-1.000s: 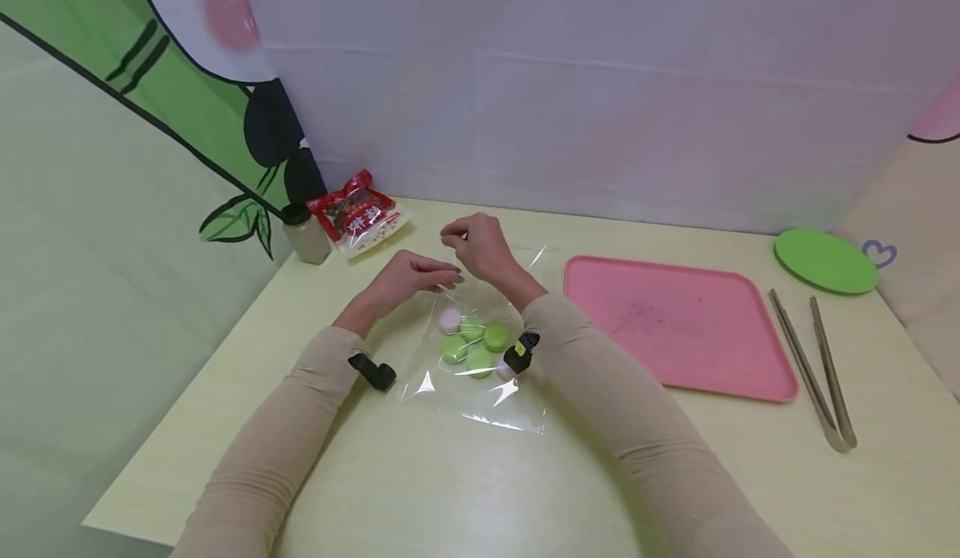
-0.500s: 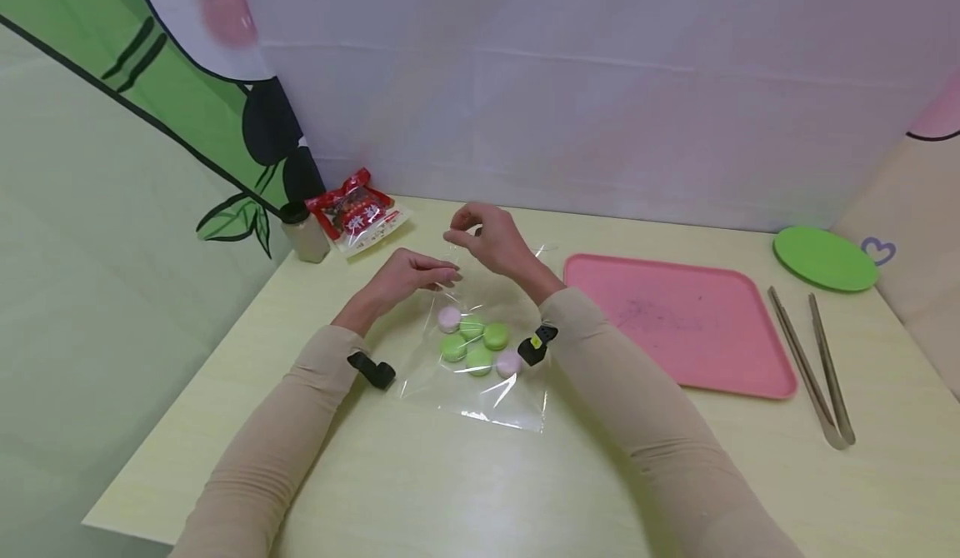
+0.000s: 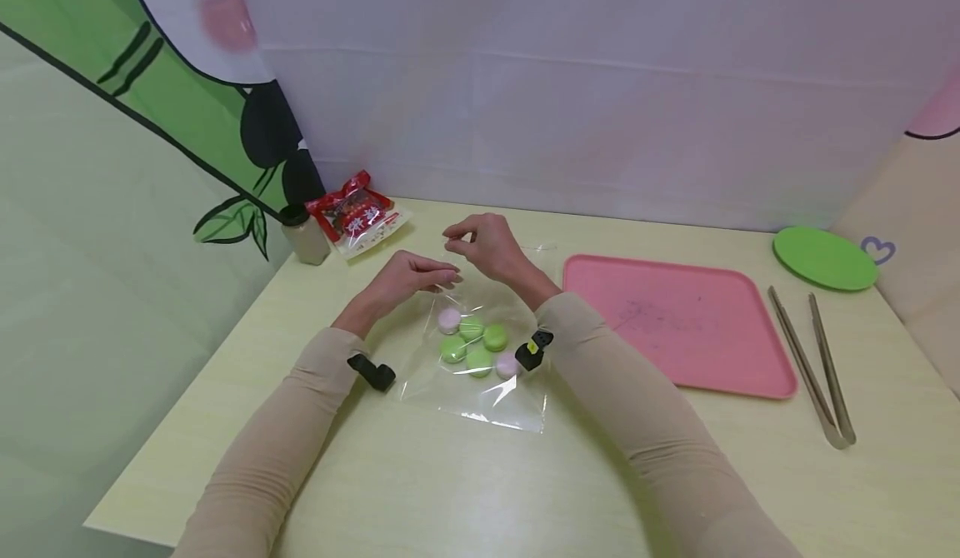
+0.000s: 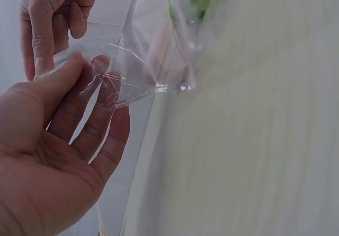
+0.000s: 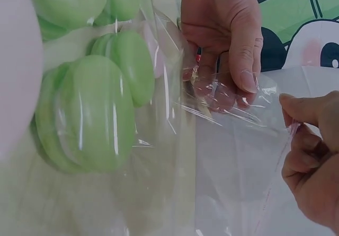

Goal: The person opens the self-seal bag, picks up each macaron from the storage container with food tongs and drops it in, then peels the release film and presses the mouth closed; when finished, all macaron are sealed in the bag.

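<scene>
A clear plastic bag lies on the table with several green macarons and two pale pink macarons inside. At the bag's far left corner, my left hand pinches the film between thumb and fingers. My right hand is just beyond it, thumb and forefinger pinching the far edge of the bag's flap. In the right wrist view a thin pink-printed strip runs down along that edge from the right fingertips. The left wrist view shows crinkled film across my left fingers.
A pink tray lies right of the bag, with metal tongs and a green plate farther right. At the back left stand a dark-lidded jar and a red snack packet. A cloth backdrop rises behind the table.
My right hand has shifted a little to the right, its wrist swinging outward, so the lower right pink macaron shows more. My left hand and the bag stay nearly in place.
</scene>
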Action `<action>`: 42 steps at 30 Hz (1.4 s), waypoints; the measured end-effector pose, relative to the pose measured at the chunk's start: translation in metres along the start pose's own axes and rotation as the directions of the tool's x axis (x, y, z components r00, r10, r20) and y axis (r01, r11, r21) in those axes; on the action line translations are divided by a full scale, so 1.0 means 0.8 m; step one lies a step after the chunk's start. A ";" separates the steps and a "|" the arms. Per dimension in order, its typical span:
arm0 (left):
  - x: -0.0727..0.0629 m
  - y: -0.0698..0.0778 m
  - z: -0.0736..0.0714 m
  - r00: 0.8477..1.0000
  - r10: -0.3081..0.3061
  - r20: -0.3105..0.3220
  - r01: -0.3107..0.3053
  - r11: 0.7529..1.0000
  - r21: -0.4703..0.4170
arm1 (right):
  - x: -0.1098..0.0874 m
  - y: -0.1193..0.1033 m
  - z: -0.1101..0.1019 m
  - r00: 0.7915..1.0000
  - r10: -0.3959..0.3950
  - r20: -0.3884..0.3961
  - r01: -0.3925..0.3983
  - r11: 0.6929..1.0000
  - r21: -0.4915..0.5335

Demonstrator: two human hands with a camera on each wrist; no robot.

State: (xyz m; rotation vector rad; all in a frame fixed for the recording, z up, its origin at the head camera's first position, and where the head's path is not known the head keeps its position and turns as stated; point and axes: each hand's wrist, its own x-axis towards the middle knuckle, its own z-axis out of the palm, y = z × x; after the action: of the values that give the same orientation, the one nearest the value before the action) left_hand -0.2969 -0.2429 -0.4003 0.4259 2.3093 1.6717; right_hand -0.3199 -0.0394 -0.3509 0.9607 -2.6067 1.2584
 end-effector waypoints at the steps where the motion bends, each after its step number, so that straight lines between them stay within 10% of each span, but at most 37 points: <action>1: 0.000 0.000 0.000 1.000 -0.001 0.000 0.001 1.000 -0.003 | 0.000 0.000 0.000 1.000 -0.005 0.000 0.005 1.000 -0.006; 12: 0.001 -0.001 0.002 1.000 0.004 -0.011 -0.004 1.000 -0.026 | 0.000 0.002 0.008 1.000 -0.016 0.001 0.016 1.000 -0.010; 23: 0.000 0.004 0.007 0.999 0.021 -0.033 -0.022 1.000 -0.012 | 0.003 -0.002 0.013 0.970 0.227 -0.086 -0.213 0.967 0.141; 30: 0.000 0.008 0.003 0.998 0.055 -0.038 -0.055 0.999 -0.001 | 0.013 -0.010 0.015 0.839 0.539 -0.077 -0.453 0.769 0.451; 36: -0.005 0.004 -0.002 1.000 0.007 -0.028 -0.007 1.000 0.026 | 0.027 0.005 0.007 0.778 0.609 -0.152 -0.447 0.707 0.548; 39: -0.005 0.000 -0.004 0.999 0.011 -0.034 -0.011 1.000 0.017 | 0.032 0.022 -0.026 0.736 0.669 -0.108 -0.436 0.589 0.681; 42: -0.003 -0.003 -0.004 0.998 0.018 -0.059 -0.018 1.000 -0.001 | 0.029 0.044 -0.080 0.696 0.718 -0.011 -0.405 0.405 0.819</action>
State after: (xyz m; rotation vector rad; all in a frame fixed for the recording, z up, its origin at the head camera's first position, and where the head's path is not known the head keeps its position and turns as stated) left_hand -0.2965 -0.2476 -0.4017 0.4033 2.3521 1.7170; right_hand -0.3702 0.0120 -0.3253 -0.3065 -2.0639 2.5586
